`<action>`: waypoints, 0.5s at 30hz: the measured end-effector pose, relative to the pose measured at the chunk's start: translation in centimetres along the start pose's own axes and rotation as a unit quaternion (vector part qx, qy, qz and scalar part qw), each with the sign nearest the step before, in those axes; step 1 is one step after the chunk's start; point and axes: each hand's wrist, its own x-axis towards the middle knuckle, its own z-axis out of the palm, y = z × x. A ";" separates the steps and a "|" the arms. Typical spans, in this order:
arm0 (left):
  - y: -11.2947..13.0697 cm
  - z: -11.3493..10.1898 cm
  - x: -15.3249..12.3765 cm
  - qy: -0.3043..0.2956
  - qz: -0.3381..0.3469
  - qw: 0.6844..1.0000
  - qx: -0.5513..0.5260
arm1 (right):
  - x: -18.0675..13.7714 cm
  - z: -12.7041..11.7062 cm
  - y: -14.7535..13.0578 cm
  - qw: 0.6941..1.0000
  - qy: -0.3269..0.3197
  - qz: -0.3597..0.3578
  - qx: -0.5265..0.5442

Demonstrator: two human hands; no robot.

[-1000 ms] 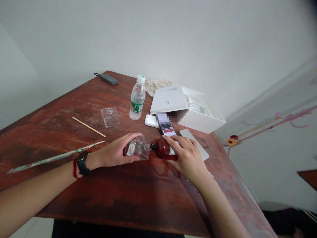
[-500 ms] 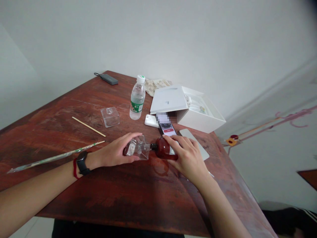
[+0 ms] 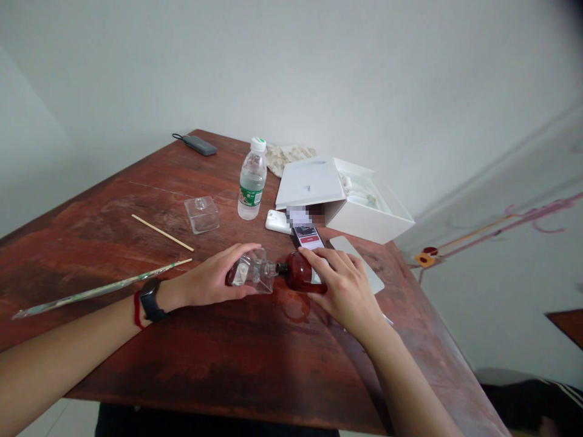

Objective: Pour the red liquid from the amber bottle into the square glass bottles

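Note:
My left hand (image 3: 210, 280) is wrapped round a clear glass bottle (image 3: 252, 272) lying on its side on the wooden table (image 3: 218, 358). A dark brown bottle (image 3: 298, 272), also on its side, is gripped by my right hand (image 3: 347, 290). The brown bottle's black neck meets the mouth of the clear bottle, and the two bottles lie in one line. A wet patch (image 3: 295, 304) shows on the table just below the bottles. A black watch and a red band sit on my left wrist.
Behind the hands are a phone (image 3: 308, 236), a small white device (image 3: 279, 221), an open white box (image 3: 346, 197), a water bottle (image 3: 252, 179) and a clear square lid (image 3: 202, 213). A thin wooden stick (image 3: 163, 232) and a long wrapped rod (image 3: 100, 289) lie left. A grey tablet (image 3: 364, 267) lies right of my hand.

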 end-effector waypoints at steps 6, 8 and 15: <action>0.1 0.0 0.0 0.007 0.007 1.000 -0.003 | 0.0 -0.1 0.0 1.000 0.004 -0.001 -0.002; 0.1 0.0 0.0 0.005 0.005 1.000 -0.001 | 0.0 -0.1 -0.1 1.000 0.001 0.000 -0.005; 0.2 0.0 0.0 0.005 0.003 1.000 -0.003 | 0.0 -0.3 -0.2 1.000 -0.002 0.001 -0.008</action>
